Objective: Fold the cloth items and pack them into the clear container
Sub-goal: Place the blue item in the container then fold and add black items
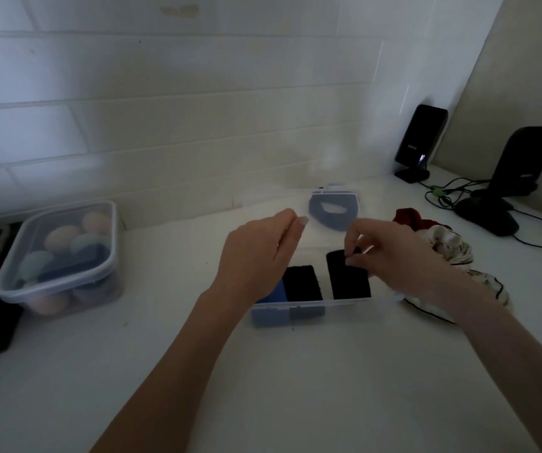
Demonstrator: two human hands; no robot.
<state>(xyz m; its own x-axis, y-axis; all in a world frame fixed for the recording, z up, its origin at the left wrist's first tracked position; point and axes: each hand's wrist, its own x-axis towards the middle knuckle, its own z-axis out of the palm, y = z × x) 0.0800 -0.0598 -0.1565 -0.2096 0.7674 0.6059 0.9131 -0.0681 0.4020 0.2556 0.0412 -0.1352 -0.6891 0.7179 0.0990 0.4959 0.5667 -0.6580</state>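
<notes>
**Third fold going into the box**

Both hands are over the clear container (322, 304) at mid-bench. The right hand (394, 256) pinches the far end of a black folded cloth (348, 276), lying on the box's right side. The left hand (256, 256) hovers loosely curled, apparently pinching the raised clear lid (331, 207), though blur makes that hard to confirm. A second black fold (302, 284) and a blue one (273, 294) sit left of it. My read: press this fold flat and square with its neighbours. Unfolded cloths (439, 250) wait just right of the box. White bench (296, 387), dim light, pale tiled wall (197, 109); a lidded tub (60, 256) stands left, dark stands (420, 142) right.
</notes>
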